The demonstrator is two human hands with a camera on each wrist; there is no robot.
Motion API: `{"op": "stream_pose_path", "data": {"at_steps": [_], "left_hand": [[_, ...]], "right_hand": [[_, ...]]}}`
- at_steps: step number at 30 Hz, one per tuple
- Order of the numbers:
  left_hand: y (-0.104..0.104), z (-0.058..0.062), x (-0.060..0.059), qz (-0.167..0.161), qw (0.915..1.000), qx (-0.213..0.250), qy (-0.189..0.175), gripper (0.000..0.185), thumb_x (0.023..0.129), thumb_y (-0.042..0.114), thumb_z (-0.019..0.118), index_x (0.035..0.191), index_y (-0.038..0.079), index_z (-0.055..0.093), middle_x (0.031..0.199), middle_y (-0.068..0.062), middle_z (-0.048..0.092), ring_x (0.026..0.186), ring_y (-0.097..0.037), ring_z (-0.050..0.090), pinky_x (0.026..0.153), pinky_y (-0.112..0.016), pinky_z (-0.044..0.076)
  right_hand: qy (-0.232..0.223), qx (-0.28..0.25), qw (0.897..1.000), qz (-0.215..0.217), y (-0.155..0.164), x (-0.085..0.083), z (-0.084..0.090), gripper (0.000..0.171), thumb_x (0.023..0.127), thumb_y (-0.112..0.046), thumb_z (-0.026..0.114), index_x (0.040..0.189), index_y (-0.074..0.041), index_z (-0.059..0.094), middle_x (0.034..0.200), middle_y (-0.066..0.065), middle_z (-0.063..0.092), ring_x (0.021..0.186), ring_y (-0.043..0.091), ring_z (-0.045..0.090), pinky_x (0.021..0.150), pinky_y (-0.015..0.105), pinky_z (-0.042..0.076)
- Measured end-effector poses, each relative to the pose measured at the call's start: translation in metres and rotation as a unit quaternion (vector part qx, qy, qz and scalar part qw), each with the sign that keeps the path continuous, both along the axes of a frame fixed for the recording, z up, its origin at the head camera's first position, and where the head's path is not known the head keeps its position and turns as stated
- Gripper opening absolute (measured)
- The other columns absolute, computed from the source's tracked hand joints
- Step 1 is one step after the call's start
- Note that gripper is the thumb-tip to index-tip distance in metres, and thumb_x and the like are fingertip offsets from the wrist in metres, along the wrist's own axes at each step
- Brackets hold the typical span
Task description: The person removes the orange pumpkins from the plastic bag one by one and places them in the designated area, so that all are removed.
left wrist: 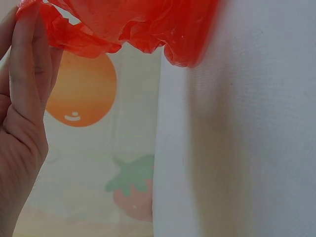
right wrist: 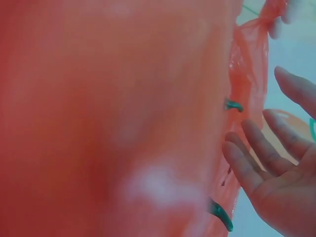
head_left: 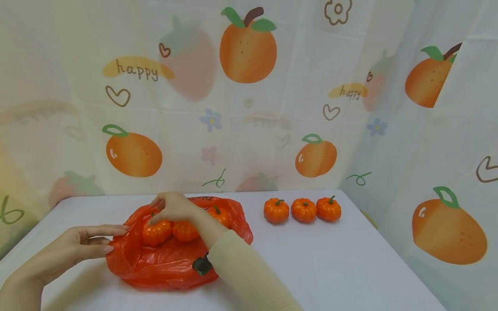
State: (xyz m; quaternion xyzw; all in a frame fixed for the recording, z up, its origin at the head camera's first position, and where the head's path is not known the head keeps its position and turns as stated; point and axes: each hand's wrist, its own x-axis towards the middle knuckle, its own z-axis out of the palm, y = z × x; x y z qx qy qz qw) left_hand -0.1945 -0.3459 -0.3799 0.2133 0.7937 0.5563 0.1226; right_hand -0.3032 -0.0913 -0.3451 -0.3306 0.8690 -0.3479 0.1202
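A red plastic bag (head_left: 163, 263) lies open on the white table (head_left: 330, 268). Inside it sit three small orange pumpkins (head_left: 157, 233), (head_left: 185, 231), (head_left: 219, 215). My left hand (head_left: 113, 239) holds the bag's left rim at its fingertips; in the left wrist view the rim (left wrist: 89, 34) drapes over the tips of the left hand (left wrist: 29, 74). My right hand (head_left: 155, 216) reaches into the bag and hovers over the leftmost pumpkin. The right wrist view shows the right hand (right wrist: 276, 168) with relaxed, spread fingers holding nothing beside the red film (right wrist: 108, 118).
Three more small pumpkins (head_left: 276, 210), (head_left: 303, 210), (head_left: 328, 208) stand in a row on the table to the right of the bag. A fruit-print curtain (head_left: 249, 108) closes off the back and right side. The table's right edge runs near the curtain.
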Motion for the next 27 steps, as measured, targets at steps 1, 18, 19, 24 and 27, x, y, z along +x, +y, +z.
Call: {"op": "stream_pose_path", "data": {"at_steps": [1, 18, 19, 24, 27], "left_hand": [[0.000, 0.000, 0.000, 0.000, 1.0000, 0.000, 0.001, 0.042, 0.098, 0.000, 0.049, 0.140, -0.006, 0.049, 0.134, 0.017, 0.064, 0.110, -0.009, 0.070, 0.090, -0.018, 0.053], [0.001, 0.000, 0.001, 0.005, 0.9998, -0.005, 0.020, 0.041, 0.098, 0.000, 0.050, 0.138, -0.006, 0.051, 0.136, 0.017, 0.063, 0.109, -0.008, 0.068, 0.089, -0.018, 0.053], [0.001, 0.000, 0.001, 0.004, 0.9998, -0.005, 0.020, 0.041, 0.098, -0.001, 0.050, 0.138, -0.006, 0.051, 0.136, 0.017, 0.063, 0.109, -0.008, 0.068, 0.089, -0.018, 0.053], [0.000, -0.002, 0.001, 0.000, 0.9998, -0.002, 0.022, 0.041, 0.098, -0.001, 0.049, 0.138, -0.005, 0.052, 0.136, 0.017, 0.063, 0.109, -0.009, 0.069, 0.089, -0.018, 0.053], [0.000, -0.002, 0.000, 0.001, 0.9998, -0.002, 0.020, 0.041, 0.098, -0.001, 0.050, 0.138, -0.004, 0.052, 0.136, 0.017, 0.063, 0.109, -0.009, 0.069, 0.089, -0.018, 0.053]], "right_hand": [[0.000, 0.003, 1.000, -0.001, -0.001, 0.000, -0.001, 0.043, 0.078, -0.026, 0.083, 0.117, -0.017, 0.067, 0.113, -0.003, 0.071, 0.095, 0.002, 0.063, 0.079, 0.014, 0.051], [0.023, 0.073, 0.997, -0.018, -0.008, -0.002, -0.014, 0.048, 0.075, -0.030, 0.085, 0.117, -0.024, 0.063, 0.118, -0.009, 0.067, 0.097, 0.004, 0.059, 0.087, 0.019, 0.052], [0.027, 0.076, 0.997, -0.018, -0.008, -0.002, -0.015, 0.048, 0.075, -0.030, 0.085, 0.118, -0.024, 0.063, 0.118, -0.010, 0.067, 0.096, 0.004, 0.059, 0.087, 0.019, 0.051], [0.058, 0.089, 0.994, -0.010, -0.009, -0.001, -0.017, 0.054, 0.074, -0.030, 0.086, 0.122, -0.024, 0.061, 0.120, -0.011, 0.066, 0.100, 0.003, 0.060, 0.090, 0.016, 0.050], [0.074, 0.101, 0.992, -0.006, -0.010, 0.000, -0.019, 0.059, 0.074, -0.031, 0.086, 0.126, -0.025, 0.058, 0.124, -0.012, 0.065, 0.107, 0.003, 0.060, 0.094, 0.016, 0.049]]}}
